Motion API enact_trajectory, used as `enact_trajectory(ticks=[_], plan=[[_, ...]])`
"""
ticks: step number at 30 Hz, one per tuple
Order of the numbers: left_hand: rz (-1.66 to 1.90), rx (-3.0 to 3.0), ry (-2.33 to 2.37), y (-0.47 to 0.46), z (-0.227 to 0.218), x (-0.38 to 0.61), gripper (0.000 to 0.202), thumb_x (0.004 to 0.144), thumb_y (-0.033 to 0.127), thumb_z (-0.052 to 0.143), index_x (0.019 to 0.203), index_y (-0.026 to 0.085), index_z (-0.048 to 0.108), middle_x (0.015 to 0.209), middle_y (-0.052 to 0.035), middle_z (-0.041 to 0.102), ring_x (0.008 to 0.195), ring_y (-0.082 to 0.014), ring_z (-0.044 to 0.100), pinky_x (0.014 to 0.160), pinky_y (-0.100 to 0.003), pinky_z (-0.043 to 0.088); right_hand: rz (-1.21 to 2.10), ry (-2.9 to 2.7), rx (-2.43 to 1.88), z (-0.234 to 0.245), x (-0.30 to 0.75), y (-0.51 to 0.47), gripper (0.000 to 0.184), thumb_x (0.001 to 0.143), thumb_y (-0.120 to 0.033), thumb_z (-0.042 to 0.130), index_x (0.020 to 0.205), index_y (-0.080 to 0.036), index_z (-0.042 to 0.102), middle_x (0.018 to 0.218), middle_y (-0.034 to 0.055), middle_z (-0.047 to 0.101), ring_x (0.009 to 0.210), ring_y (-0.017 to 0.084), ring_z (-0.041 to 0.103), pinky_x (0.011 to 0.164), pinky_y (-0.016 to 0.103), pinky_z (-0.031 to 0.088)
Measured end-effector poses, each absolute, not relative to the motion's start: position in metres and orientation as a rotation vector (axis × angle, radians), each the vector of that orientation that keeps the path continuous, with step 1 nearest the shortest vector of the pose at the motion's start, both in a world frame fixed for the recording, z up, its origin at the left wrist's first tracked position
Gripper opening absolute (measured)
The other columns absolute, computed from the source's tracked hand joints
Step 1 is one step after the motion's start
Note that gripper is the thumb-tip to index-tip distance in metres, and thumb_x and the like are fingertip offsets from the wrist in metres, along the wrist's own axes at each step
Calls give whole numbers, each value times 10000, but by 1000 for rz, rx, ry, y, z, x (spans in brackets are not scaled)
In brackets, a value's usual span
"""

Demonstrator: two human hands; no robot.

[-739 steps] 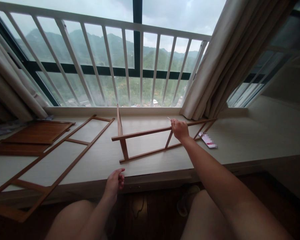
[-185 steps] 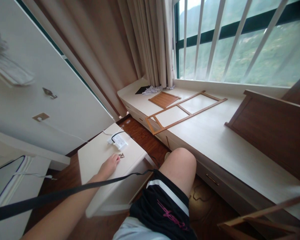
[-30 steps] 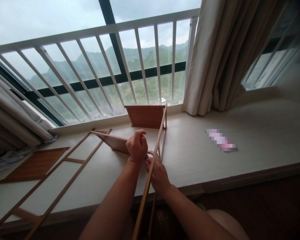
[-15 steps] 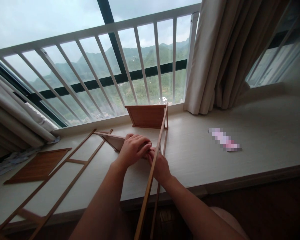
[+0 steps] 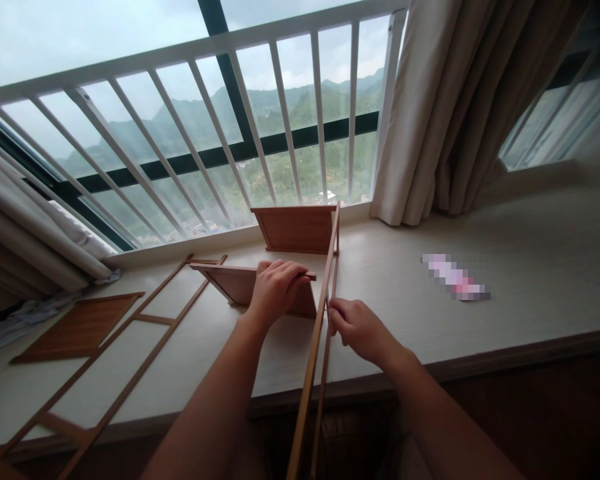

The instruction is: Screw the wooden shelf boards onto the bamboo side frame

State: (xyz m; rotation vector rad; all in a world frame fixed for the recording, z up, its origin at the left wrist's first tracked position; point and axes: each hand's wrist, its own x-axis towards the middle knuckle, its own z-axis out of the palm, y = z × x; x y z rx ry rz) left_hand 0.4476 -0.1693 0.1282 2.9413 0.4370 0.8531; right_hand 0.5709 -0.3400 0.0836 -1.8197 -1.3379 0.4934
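Observation:
A reddish-brown wooden panel [image 5: 237, 283] stands tilted on the pale ledge, its right end close to an upright wooden side frame [image 5: 314, 360]. My left hand [image 5: 276, 287] is closed over the panel's top edge near that end. On the other side of the frame, my right hand [image 5: 360, 327] is closed in a pinch against the rails; whatever is between its fingertips is too small and hidden to name. A second wooden panel [image 5: 297, 230] stands behind, meeting the frame's far end.
To the left a ladder-like wooden frame [image 5: 153, 319] lies on the ledge [image 5: 380, 260], beside a loose flat panel [image 5: 80, 327]. A pixelated pinkish item [image 5: 455, 277] lies to the right. White railings [image 5: 285, 100] and curtains [image 5: 420, 120] stand behind the ledge.
My right hand has moved away from my left hand, out from between the panel and frame to the frame's right side. My left hand stays on the panel's top edge.

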Motion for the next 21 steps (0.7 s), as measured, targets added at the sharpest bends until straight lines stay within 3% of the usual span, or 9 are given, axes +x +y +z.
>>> enact_trajectory(ticks=[4, 10, 21], plan=[[837, 2947, 392, -176, 127, 454, 271, 980, 415, 471, 977, 249, 685, 955, -24, 738, 913, -197, 604, 881, -377, 349, 378, -1083, -1566, 82, 585, -337, 377, 1017, -341, 350, 679, -208, 455, 547, -30, 496, 521, 120, 476, 551, 247, 346], [865, 2937, 411, -180, 127, 462, 252, 969, 410, 493, 978, 240, 679, 950, -28, 740, 901, -196, 611, 880, -378, 350, 479, -1012, -1323, 77, 587, -319, 424, 1025, -484, 353, 709, -215, 439, 564, -33, 472, 506, 114, 445, 489, 236, 337], [850, 2946, 349, -178, 126, 462, 246, 971, 407, 492, 987, 244, 675, 978, -8, 745, 905, -189, 608, 875, -372, 343, 657, -1001, -1184, 74, 598, -305, 434, 984, -543, 419, 701, -215, 401, 561, -60, 370, 450, 85, 335, 424, 226, 278]])
